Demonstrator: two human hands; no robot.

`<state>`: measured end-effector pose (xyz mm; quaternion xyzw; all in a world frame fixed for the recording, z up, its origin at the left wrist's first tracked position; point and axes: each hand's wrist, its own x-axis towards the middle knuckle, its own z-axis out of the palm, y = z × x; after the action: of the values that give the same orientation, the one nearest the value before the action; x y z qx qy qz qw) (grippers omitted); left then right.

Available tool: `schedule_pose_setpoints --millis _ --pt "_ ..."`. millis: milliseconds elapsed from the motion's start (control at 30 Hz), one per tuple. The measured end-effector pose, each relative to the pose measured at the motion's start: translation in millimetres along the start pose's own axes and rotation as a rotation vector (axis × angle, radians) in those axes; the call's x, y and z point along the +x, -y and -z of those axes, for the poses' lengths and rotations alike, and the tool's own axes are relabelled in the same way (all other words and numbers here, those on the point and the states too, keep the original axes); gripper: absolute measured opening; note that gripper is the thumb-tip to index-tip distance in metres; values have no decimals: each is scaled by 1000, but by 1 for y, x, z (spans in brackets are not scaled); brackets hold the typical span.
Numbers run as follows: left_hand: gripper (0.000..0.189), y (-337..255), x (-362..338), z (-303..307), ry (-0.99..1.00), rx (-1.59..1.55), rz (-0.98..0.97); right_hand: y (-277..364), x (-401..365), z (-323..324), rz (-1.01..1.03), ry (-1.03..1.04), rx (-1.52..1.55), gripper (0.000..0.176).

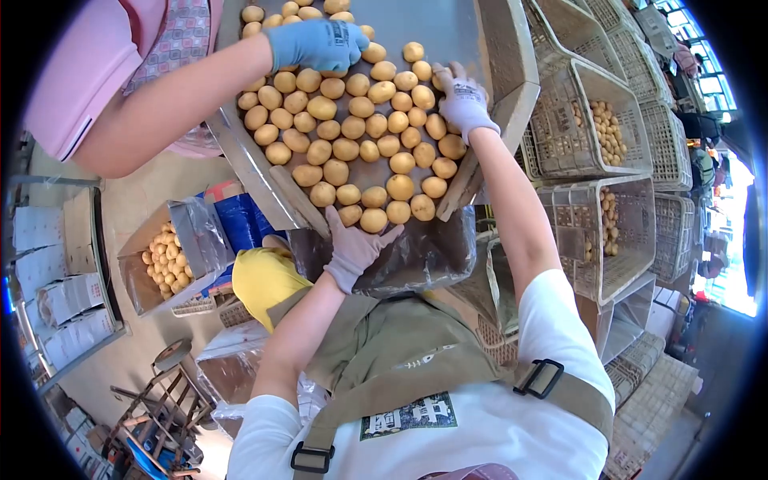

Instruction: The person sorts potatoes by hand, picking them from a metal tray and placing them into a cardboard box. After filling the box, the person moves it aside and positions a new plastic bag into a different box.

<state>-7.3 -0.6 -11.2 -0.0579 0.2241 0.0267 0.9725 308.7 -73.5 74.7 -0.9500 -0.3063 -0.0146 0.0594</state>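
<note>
Many small yellow potatoes (352,126) lie in a metal sorting tray (416,24). My left hand (356,246), in a pale glove, is at the tray's narrow lower end, its fingers apart against the nearest potatoes. On the tray's right side my right hand (464,100), gloved too, reaches in with fingers stretched beside the outermost potatoes; it grips nothing that I can see. Below the tray mouth hangs an open clear plastic bag (424,268), partly hidden by my left hand. A co-worker's blue-gloved hand (320,46) rests over potatoes at the upper left.
Stacked plastic crates (560,120) line the right side, some holding potatoes. A plastic-lined box (132,276) of potatoes stands on the floor at left. A hand cart (164,408) is at lower left, near a rack (100,256) with flat cartons.
</note>
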Motion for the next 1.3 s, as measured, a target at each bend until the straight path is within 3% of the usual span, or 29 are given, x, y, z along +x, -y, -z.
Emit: schedule_pose_setpoints --millis 67,133,200,233,333,500,567,600,667,767,800,900,1000,1067,1133,1200,1267,1300 --pt "91 -2 -1 1 18 7 1 -5 14 6 -16 30 229 51" --pt "91 -3 -1 4 43 -6 12 3 -10 25 32 -120 658 48" --pt "91 -3 -2 1 25 -3 14 3 -29 31 -190 39 1564 49" --pt "91 -4 -3 1 37 -12 22 3 -40 32 -100 79 1898 54" --pt "92 -5 -3 1 38 -6 43 -1 -77 41 -11 233 2233 57" --pt "94 -2 -6 -8 -3 106 -2 -21 -124 53 -55 80 2137 69" --pt "95 -3 -4 -3 -14 121 7 -70 -160 51 -104 -126 2276 59" --pt "95 -5 0 10 -6 60 44 -103 -186 51 -151 -239 2328 54" --pt "96 -4 -6 -7 -103 -37 101 -181 -252 56 -621 -795 2131 42" --pt "94 -3 -2 0 -65 56 72 -316 -379 87 -599 -1373 1800 36" --pt "94 -4 -2 1 -32 94 62 -333 -408 101 -642 -1568 1683 35" --pt "94 -2 -2 -9 -87 58 81 -367 -434 103 -997 -1689 1692 38" --pt "98 -4 -2 -1 -66 -39 131 -286 -346 81 -918 -1105 1605 37" --pt "99 -5 3 15 -116 39 51 -212 -277 68 -702 -757 1573 35" --pt "97 2 -5 -6 -28 291 -69 -120 -214 68 -495 -496 1131 35" --pt "92 -3 -4 -1 12 58 46 -59 -184 62 -11 -344 726 41" --pt "89 -3 -3 1 104 35 27 -14 -151 71 516 -321 343 45" --pt "89 -3 -2 1 87 57 22 4 -146 60 483 -229 334 43"
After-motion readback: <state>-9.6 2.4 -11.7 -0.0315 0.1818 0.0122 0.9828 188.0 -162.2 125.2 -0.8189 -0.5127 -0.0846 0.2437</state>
